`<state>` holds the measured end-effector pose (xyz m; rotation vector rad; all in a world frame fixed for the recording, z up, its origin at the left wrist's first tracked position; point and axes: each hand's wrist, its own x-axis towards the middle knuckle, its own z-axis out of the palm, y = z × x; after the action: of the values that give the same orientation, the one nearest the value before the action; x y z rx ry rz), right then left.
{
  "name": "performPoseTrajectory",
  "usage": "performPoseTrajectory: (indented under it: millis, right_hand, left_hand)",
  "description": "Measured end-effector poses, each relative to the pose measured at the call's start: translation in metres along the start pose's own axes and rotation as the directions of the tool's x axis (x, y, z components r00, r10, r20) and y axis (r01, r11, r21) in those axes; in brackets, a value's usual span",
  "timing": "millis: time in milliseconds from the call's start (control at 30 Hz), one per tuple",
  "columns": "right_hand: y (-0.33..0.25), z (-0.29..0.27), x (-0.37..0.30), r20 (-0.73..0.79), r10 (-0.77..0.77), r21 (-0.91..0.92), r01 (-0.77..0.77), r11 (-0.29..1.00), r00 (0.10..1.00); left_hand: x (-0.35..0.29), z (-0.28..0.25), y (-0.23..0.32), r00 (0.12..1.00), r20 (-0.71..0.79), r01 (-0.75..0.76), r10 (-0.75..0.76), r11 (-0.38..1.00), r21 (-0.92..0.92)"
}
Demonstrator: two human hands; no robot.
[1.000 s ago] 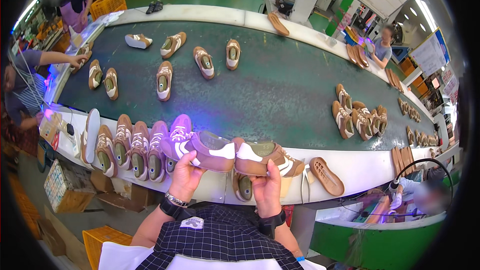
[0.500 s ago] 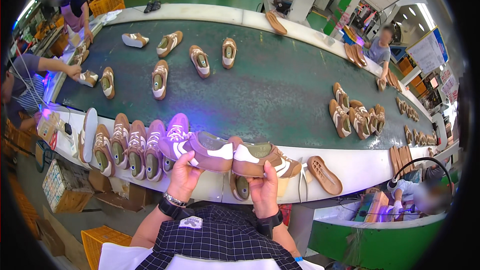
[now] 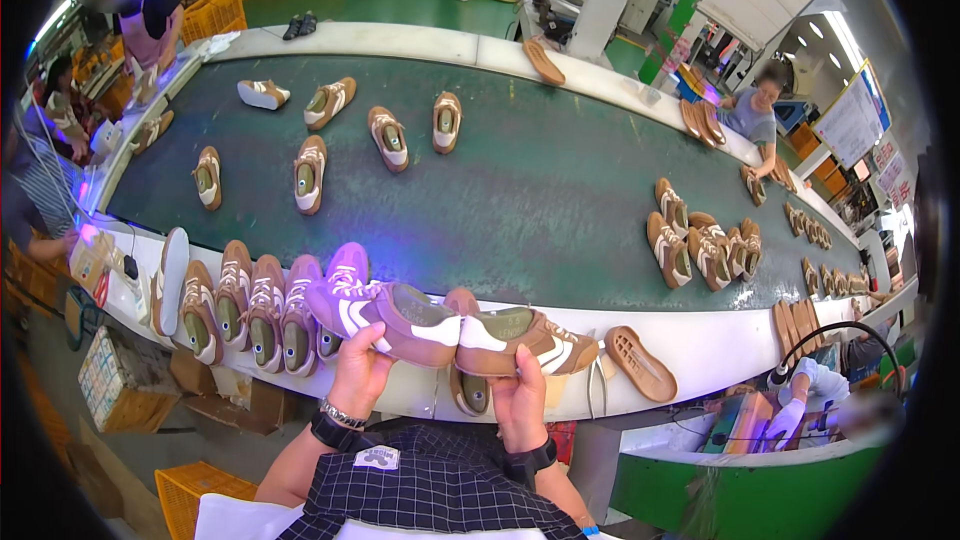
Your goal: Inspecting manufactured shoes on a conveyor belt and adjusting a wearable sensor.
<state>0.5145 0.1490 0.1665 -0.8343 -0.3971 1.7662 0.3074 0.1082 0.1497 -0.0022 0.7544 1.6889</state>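
Observation:
My left hand is closed on a brown and white sneaker, thumb against its side, toe pointing left. A matching sneaker, toe to the right, is gripped by my right hand from below. The two are held heel to heel above the white ledge, their green insoles facing up. Partly hidden behind and below them, another sneaker rests on the ledge. Left of my left hand stands a row of similar sneakers. A pair of pincers and a tan sole lie right of my right hand.
A green conveyor belt carries scattered sneakers and a cluster at right. Its white ledge runs along my side. Other people work at left, far right and lower right. A yellow crate stands below left.
Both held sneakers have tilted, so their white heel sides show less. At the left, a co-worker's hand and the sneaker under it have left the belt. My view has shifted slightly.

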Motion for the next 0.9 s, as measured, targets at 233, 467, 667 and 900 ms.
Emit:
performPoseTrajectory:
  millis: [233,467,667,900]
  right_hand:
    - [-0.011,0.002,-0.003,0.045,-0.039,-0.114,0.043,0.993,0.998]
    - [-0.019,-0.005,0.01,0.079,0.011,-0.087,-0.004,0.996,0.997]
    - [-0.016,-0.034,0.013,0.095,0.296,0.068,-0.303,0.951,0.951]
    - [-0.024,-0.08,0.023,0.054,0.549,0.052,-0.551,0.833,0.834]
  left_hand:
    - [-0.006,0.01,0.007,0.999,0.013,-0.038,0.038,0.998,0.058]
    - [0.002,0.016,0.008,0.999,0.046,0.016,-0.017,0.999,0.03]
    - [0.037,0.03,-0.003,0.932,0.273,0.274,-0.239,0.956,-0.101]
    - [0.215,-0.03,0.022,0.965,0.086,0.26,-0.248,0.948,-0.181]
